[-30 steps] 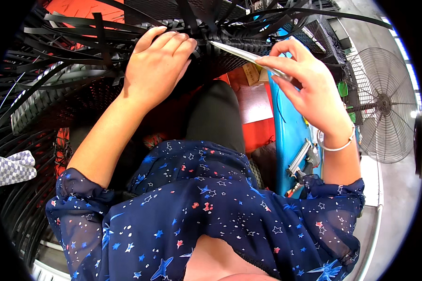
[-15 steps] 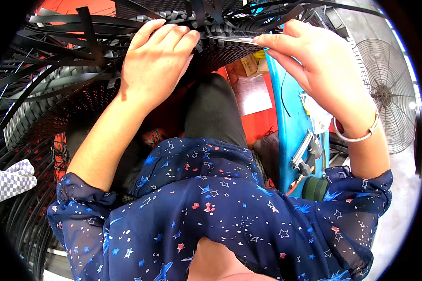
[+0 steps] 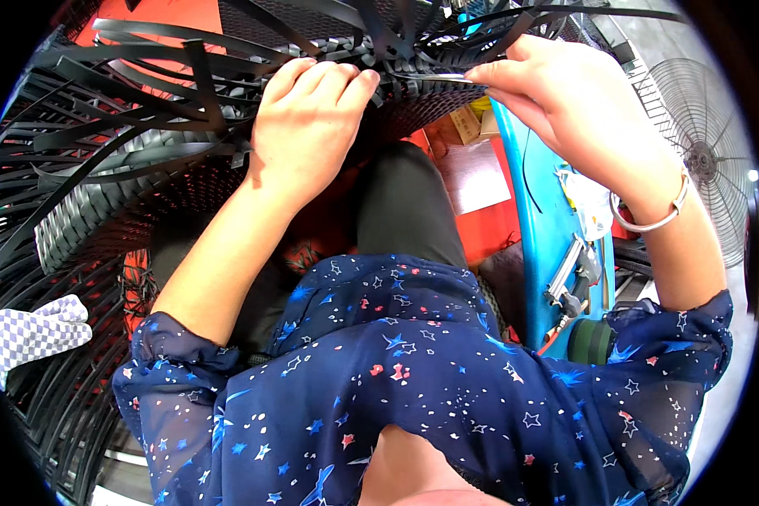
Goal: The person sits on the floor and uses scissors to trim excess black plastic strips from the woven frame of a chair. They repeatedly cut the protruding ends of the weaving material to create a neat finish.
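Observation:
My left hand (image 3: pixel 308 118) lies palm down on the rim of a black woven wicker piece (image 3: pixel 143 194), fingers curled over the woven edge. My right hand (image 3: pixel 565 101) pinches a thin grey-black strip (image 3: pixel 430 76) between thumb and fingers and holds it against the rim, just right of my left fingertips. Loose black strips (image 3: pixel 169 76) fan out from the weave across the top and left. A silver bangle (image 3: pixel 649 221) sits on my right wrist.
A blue bench (image 3: pixel 548 228) runs down the right with a metal air tool (image 3: pixel 569 278) on it. A wire-guard fan (image 3: pixel 704 156) stands far right. A checked glove (image 3: pixel 34 331) lies at the lower left. Red floor (image 3: pixel 481 181) shows between my knees.
My right hand has moved up and left, bringing the strip in to the woven rim. My left hand has stayed on the rim. The view has shifted closer to the work.

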`<state>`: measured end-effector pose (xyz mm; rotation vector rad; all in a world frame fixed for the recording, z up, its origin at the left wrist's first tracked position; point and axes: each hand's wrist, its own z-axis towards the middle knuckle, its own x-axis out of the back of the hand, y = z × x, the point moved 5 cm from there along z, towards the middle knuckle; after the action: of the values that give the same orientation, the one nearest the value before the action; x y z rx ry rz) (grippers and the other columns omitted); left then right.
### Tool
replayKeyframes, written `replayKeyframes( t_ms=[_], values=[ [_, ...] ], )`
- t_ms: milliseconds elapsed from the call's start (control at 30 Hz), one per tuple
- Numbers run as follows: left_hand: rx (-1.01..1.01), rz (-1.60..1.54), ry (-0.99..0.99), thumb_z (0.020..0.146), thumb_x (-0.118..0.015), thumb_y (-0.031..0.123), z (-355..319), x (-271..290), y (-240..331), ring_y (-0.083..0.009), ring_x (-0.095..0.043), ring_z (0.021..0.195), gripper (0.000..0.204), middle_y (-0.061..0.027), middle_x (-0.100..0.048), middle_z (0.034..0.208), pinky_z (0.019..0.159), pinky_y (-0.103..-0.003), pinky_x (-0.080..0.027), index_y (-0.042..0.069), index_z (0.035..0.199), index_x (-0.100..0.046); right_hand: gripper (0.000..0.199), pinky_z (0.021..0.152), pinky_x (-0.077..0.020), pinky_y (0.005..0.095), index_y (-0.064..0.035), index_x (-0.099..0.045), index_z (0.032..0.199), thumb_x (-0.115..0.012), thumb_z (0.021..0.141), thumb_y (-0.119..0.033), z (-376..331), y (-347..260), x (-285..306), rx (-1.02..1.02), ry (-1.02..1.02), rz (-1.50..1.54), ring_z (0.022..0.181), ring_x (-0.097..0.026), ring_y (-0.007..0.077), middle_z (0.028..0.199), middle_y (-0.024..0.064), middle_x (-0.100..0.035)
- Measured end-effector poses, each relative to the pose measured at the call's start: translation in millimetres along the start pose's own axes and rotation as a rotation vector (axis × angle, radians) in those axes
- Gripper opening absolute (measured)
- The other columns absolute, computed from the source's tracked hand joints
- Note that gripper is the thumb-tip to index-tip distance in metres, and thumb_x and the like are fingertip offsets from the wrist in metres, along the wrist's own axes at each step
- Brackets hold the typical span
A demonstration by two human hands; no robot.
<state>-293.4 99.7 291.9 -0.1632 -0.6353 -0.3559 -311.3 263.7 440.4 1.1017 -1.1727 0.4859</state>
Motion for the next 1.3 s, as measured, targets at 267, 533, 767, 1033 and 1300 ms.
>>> replayKeyframes(
  t_ms=[267, 533, 767, 1033, 1300],
  values=[
    [0.023, 0.026, -0.045, 0.077, -0.080, 0.017, -1.2, -7.4, -5.2, -0.0166, -0.065, 0.105, 0.046, 0.0020, -0.069, 0.110, 0.104, -0.036, -0.045, 0.015, 0.121, -0.068, 0.021, 0.080, -0.0551, 0.0430, -0.0042, -0.075, 0.107, -0.068, 0.089, -0.013, 10.1, -8.1, -1.6, -0.002, 0.003, 0.041, 0.089, -0.068, 0.0338, 0.089, 0.0146, -0.069],
    [0.031, 0.079, -0.041, 0.080, -0.078, 0.019, 2.0, -33.4, -22.8, -0.0179, -0.065, 0.105, 0.041, 0.0006, -0.070, 0.108, 0.103, -0.037, -0.045, 0.015, 0.121, -0.071, 0.019, 0.076, -0.0587, 0.0427, -0.0054, -0.076, 0.102, -0.066, 0.089, -0.016, 35.4, -9.3, -35.8, -0.007, 0.157, -0.065, 0.083, -0.071, 0.0341, 0.082, 0.0156, -0.071],
    [0.061, 0.092, -0.090, 0.083, -0.076, 0.022, 9.8, -63.8, -41.4, -0.0196, -0.065, 0.105, 0.041, -0.0008, -0.071, 0.107, 0.102, -0.037, -0.044, 0.015, 0.123, -0.071, 0.025, 0.075, -0.0584, 0.0427, -0.0060, -0.069, 0.115, -0.058, 0.094, -0.014, 39.8, -5.5, -85.1, -0.126, -0.021, -0.073, 0.087, -0.072, 0.0323, 0.089, 0.0133, -0.070],
    [0.076, 0.076, -0.085, 0.086, -0.074, 0.026, 10.8, -79.9, -61.2, -0.0194, -0.064, 0.107, 0.040, -0.0009, -0.070, 0.109, 0.107, -0.038, -0.042, 0.015, 0.125, -0.069, 0.023, 0.072, -0.0571, 0.0446, -0.0064, -0.070, 0.112, -0.056, 0.098, -0.018, 56.0, 9.5, -76.8, -0.061, 0.024, 0.017, 0.083, -0.071, 0.0336, 0.094, 0.0167, -0.066],
    [0.108, 0.109, -0.093, 0.084, -0.075, 0.025, 6.7, -58.9, -58.0, -0.0185, -0.064, 0.106, 0.040, -0.0001, -0.070, 0.107, 0.106, -0.037, -0.042, 0.016, 0.123, -0.069, 0.022, 0.071, -0.0582, 0.0417, -0.0082, -0.075, 0.100, -0.057, 0.098, -0.021, 52.9, 4.3, -62.1, -0.089, 0.133, -0.033, 0.081, -0.073, 0.0318, 0.082, 0.0140, -0.071]
  ],
)
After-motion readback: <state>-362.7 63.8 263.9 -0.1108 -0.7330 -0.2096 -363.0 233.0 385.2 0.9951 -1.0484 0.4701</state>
